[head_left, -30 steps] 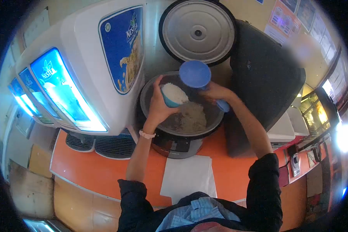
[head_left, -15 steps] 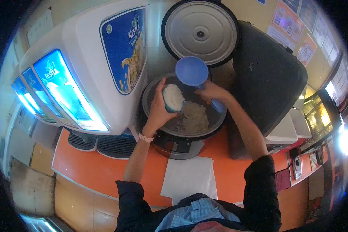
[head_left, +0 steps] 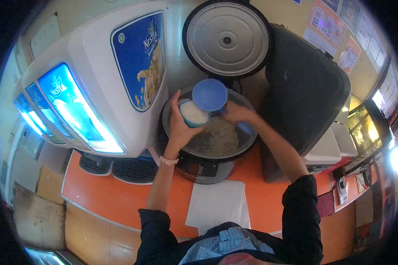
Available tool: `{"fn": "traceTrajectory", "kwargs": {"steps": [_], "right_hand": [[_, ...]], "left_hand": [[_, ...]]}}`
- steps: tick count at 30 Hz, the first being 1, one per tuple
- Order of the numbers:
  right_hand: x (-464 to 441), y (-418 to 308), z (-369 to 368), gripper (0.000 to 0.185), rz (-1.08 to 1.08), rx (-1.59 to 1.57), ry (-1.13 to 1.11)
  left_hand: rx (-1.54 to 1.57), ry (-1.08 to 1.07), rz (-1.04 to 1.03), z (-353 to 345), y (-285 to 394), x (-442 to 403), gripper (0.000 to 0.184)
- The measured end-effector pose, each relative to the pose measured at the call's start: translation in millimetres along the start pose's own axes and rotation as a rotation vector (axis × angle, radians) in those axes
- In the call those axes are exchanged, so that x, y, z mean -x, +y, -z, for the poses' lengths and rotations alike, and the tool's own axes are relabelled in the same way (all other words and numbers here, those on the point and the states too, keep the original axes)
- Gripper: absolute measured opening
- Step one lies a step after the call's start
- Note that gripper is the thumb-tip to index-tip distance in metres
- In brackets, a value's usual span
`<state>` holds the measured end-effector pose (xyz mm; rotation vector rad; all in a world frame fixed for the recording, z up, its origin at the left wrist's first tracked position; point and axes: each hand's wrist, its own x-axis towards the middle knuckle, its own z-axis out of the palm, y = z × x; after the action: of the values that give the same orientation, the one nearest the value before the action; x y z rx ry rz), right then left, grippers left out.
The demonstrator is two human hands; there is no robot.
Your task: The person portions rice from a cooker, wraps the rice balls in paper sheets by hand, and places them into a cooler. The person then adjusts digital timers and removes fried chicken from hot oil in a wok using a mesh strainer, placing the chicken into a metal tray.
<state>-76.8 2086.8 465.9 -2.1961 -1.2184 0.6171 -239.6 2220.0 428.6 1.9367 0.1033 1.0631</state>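
Note:
Over the left side of an open round cooker (head_left: 253, 148), my left hand (head_left: 180, 128) is wrapped round a teal cup (head_left: 195, 124) filled with white rice (head_left: 193, 112). My right hand (head_left: 239, 114) grips the handle of a blue scoop (head_left: 210, 95), whose round head overlaps the cup's upper right edge in view. Whether scoop and cup touch I cannot tell. Loose rice (head_left: 219, 139) lies in the cooker below both hands. The cooker's round metal lid (head_left: 227, 53) stands raised behind it.
A white drink dispenser (head_left: 97, 57) with lit panels stands left, its drip trays (head_left: 132, 170) on the orange counter (head_left: 101, 190). White paper (head_left: 217, 203) lies before the cooker. A large black case (head_left: 300, 88) stands right, with a white appliance (head_left: 325, 148) beyond it.
The blue scoop has moved down and left onto the edge of the cup. The cup, tilted towards the cooker earlier, is now more upright.

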Motion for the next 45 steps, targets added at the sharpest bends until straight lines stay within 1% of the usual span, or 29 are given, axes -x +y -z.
{"fn": "traceTrajectory", "kwargs": {"steps": [1, 4, 6, 7, 8, 10, 12, 13, 16, 18, 19, 21, 22, 24, 25, 27, 28, 29, 31, 32, 34, 36, 37, 38, 39, 40, 41, 43, 45], "right_hand": [[-3.7, 5.6, -17.0, 0.061, -0.012, 0.087, 0.057], [9.6, 12.2, -26.6, 0.057, 0.281, 0.312, 0.237], [17.8, -0.5, -12.0, 0.054, 0.093, 0.419, 0.106], [24.5, -17.4, -1.4, 0.054, 0.093, 0.415, 0.101], [31.4, -37.2, 12.3, 0.053, 0.088, 0.288, 0.089], [31.3, -42.1, 8.0, 0.052, 0.074, 0.157, 0.083], [19.9, -28.2, -22.4, 0.051, 0.058, 0.435, 0.226], [16.5, -22.6, -25.3, 0.051, 0.051, 0.433, 0.226], [7.0, -21.8, -19.1, 0.051, 0.086, 0.274, 0.245], [6.9, -32.1, 1.7, 0.049, -0.043, 0.024, 0.056], [1.9, -15.0, 1.3, 0.049, -0.035, 0.030, 0.052], [-19.8, 35.3, -8.7, 0.057, 0.656, 0.251, 0.488], [-23.7, 42.3, -16.5, 0.057, 0.661, 0.249, 0.487], [-20.1, 54.3, -30.0, 0.058, 0.405, 0.273, 0.418], [-17.9, 56.4, -28.1, 0.058, 0.398, 0.272, 0.418], [-16.7, 56.8, -19.9, 0.056, -0.156, 0.597, 0.253], [-18.3, 64.6, -22.5, 0.056, -0.155, 0.593, 0.255], [-21.9, 79.2, -28.6, 0.054, -0.209, 0.638, 0.077], [-31.5, 100.9, -37.7, 0.053, -0.265, 0.683, -0.100], [-36.2, 111.1, -45.4, 0.047, -0.287, 0.591, -0.227], [-17.9, 97.5, -54.1, 0.047, -0.022, 0.660, -0.261], [2.1, 63.2, -49.1, 0.040, 0.305, 0.636, -0.134], [5.8, 42.5, -40.2, 0.034, 0.337, 0.456, -0.114], [25.3, 32.9, -38.5, 0.033, 0.382, 0.060, -0.111], [48.1, 22.6, -40.1, 0.033, 0.398, -0.345, -0.100], [83.9, 1.2, -49.9, 0.037, 0.264, -0.733, -0.041], [110.5, 9.1, -71.5, 0.043, 0.269, -0.667, 0.028], [165.8, 11.0, -113.4, 0.048, 0.232, -0.624, 0.071], [208.7, -8.3, -139.9, 0.060, -0.092, -1.889, -0.062]], "left_hand": [[-0.035, 0.018, -0.028, -1.8, 0.6, 2.5, 0.113], [-0.062, -0.066, 0.003, 0.9, 6.3, 7.4, 0.113], [-0.032, -0.094, 0.035, 0.4, 5.3, 8.9, 0.113], [0.003, -0.123, 0.054, -0.1, 4.4, 8.6, 0.114], [0.002, -0.122, 0.056, -1.0, 2.4, 7.1, 0.114], [0.013, -0.089, 0.034, -4.1, -1.8, 4.8, 0.114], [-0.005, -0.068, 0.019, -2.6, 0.4, 3.8, 0.114], [-0.023, -0.038, 0.009, -2.7, 1.9, 4.4, 0.114], [0.001, -0.007, 0.024, -1.6, 1.7, 2.8, 0.114], [0.030, -0.009, 0.038, 3.2, -3.3, -1.8, 0.113], [0.062, -0.009, 0.049, 6.0, -6.6, -3.9, 0.113], [0.022, 0.030, 0.046, 7.7, -20.7, -1.3, 0.112], [-0.014, 0.048, 0.050, 8.4, -23.1, 0.5, 0.111], [-0.009, 0.046, 0.069, 6.0, -22.6, 5.4, 0.110], [-0.003, 0.047, 0.082, 4.9, -20.0, 7.3, 0.110], [-0.005, 0.069, 0.029, 9.1, -13.4, 8.2, 0.109], [-0.008, 0.090, -0.027, 12.7, -8.7, 8.2, 0.109], [-0.009, 0.088, -0.028, 15.9, -2.0, 8.9, 0.109], [0.087, 0.034, -0.021, 18.3, 10.7, 10.0, 0.110], [0.088, 0.029, -0.017, 16.5, 12.3, 12.3, 0.110], [0.226, 0.003, -0.086, 11.9, 18.2, 20.6, 0.114], [0.310, -0.004, -0.106, 7.2, 35.8, 31.7, 0.115], [0.397, 0.006, -0.132, 4.6, 47.7, 38.3, 0.117], [0.402, 0.003, -0.090, 2.2, 56.2, 44.8, 0.117], [0.384, 0.001, -0.151, -0.3, 62.8, 51.7, 0.118], [0.367, -0.001, -0.206, -4.2, 68.6, 61.2, 0.119], [0.490, -0.019, -0.157, -12.3, 78.2, 73.7, 0.116], [0.454, -0.071, -0.084, -26.0, 85.1, 115.2, 0.116], [0.386, -0.169, -0.078, -33.4, 83.5, 153.6, 0.114]]}}
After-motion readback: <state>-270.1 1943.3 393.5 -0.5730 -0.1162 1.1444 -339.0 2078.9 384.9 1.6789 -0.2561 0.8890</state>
